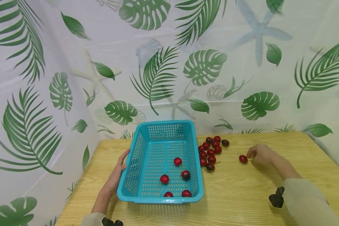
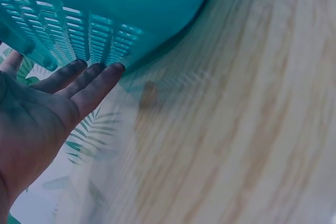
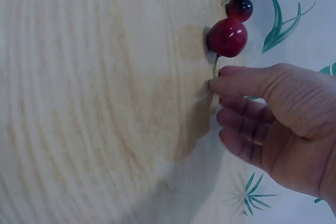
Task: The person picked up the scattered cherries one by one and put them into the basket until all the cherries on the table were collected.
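A blue plastic basket (image 1: 161, 199) with perforated walls holds several red cherries, among them one cherry (image 1: 164, 179) near its middle. Against the basket's left outer wall my left hand (image 1: 117, 175) rests with fingers extended; in the left wrist view the straight fingers (image 2: 100, 90) touch the slotted side. Out to the right, my right hand (image 1: 264, 156) pinches the green stem (image 3: 216, 66) of a single red cherry (image 1: 243, 159) between thumb and forefinger. That cherry is low at the table surface; whether it touches the wood I cannot tell.
A cluster of red and darker cherries (image 1: 211, 152) lies on the wooden table (image 1: 231, 194), close by the basket's right wall. Behind the table hangs a leaf-patterned cloth (image 1: 169, 78), which also covers the left side.
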A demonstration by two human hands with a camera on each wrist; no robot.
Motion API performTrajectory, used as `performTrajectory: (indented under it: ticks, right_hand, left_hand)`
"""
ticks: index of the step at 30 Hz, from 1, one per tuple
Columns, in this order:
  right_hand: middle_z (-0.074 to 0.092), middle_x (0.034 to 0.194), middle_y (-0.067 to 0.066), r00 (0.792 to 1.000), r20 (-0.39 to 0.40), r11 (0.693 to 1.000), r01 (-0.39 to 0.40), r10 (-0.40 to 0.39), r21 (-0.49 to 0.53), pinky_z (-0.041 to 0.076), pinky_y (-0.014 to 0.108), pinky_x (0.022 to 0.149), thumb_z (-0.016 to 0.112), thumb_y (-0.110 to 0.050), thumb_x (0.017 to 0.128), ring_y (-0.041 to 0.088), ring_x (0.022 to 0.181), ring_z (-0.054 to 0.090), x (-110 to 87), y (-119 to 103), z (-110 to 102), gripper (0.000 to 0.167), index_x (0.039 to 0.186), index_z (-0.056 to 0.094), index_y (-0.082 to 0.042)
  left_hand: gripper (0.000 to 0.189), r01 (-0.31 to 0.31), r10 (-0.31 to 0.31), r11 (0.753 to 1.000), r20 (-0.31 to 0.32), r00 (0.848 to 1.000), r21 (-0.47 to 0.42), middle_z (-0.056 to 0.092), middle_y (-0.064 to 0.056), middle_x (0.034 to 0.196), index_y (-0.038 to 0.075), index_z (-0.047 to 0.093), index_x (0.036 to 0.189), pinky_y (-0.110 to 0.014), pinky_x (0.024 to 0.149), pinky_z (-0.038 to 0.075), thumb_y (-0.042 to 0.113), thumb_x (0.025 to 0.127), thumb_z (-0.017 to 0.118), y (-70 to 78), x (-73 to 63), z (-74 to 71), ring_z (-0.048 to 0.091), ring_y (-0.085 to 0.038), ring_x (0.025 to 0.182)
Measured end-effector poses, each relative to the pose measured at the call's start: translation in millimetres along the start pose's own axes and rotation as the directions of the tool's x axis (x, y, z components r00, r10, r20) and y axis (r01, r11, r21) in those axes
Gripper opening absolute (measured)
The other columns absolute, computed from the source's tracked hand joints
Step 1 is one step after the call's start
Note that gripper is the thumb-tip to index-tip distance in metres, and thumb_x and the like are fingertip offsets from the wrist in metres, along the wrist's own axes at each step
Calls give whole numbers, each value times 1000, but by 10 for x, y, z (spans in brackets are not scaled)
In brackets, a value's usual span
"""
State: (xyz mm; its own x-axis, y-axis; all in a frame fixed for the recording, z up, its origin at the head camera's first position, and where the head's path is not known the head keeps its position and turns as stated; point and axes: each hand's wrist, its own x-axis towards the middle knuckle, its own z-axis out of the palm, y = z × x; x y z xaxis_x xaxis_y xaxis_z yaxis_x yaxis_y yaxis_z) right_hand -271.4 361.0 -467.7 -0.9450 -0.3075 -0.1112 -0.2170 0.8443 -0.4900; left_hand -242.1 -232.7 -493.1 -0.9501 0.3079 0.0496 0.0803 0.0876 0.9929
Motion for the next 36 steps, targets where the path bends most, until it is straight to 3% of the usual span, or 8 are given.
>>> performTrajectory:
  ticks: [5, 9, 22, 28, 36]
  right_hand:
    - [68, 85, 7, 998, -47, 999, 36, -36, 10, 51, 42, 70, 74, -4, 79, 24, 80, 61, -26, 15, 64, 8, 87, 72, -3]
    - [69, 81, 2, 996, -74, 999, 42, -43, -9, 49, 39, 69, 74, -7, 82, 18, 77, 60, -33, 36, 110, 2, 83, 72, -6]
    - [63, 76, 2, 990, -126, 994, 45, -57, -96, 48, 37, 65, 62, -3, 89, 16, 70, 54, -70, -28, 193, 9, 81, 66, -2]
    - [61, 78, 5, 994, -113, 995, 3, -14, -99, 48, 39, 65, 54, -2, 94, 18, 70, 53, -85, -27, 218, 14, 83, 62, 0]
    - [62, 78, 8, 989, -144, 996, 10, -23, -91, 49, 40, 65, 53, 1, 93, 20, 71, 56, -65, 29, 240, 13, 83, 62, 2]
  left_hand:
    - [61, -1, 1, 1000, -3, 1000, 10, 9, -18, 163, 28, 10, 160, -48, 96, 43, 26, 101, 28, 5, 7, 8, 30, -51, 137]
    - [61, -5, 5, 1000, -6, 1000, 20, 9, -18, 164, 28, 9, 160, -50, 97, 42, 27, 102, 27, 0, 1, 11, 28, -51, 139]
    - [62, 3, -2, 1000, -13, 1000, 15, 8, -17, 164, 28, 9, 160, -51, 98, 41, 28, 101, 28, -3, -12, 16, 27, -51, 140]
    - [62, 13, -13, 1000, -15, 1000, 4, 9, -17, 164, 29, 10, 160, -51, 99, 41, 30, 100, 29, 2, -1, 20, 27, -50, 140]
    - [62, 13, -13, 1000, -7, 1000, -15, 10, -17, 163, 30, 10, 159, -49, 98, 42, 30, 100, 29, -16, 12, 16, 29, -50, 139]
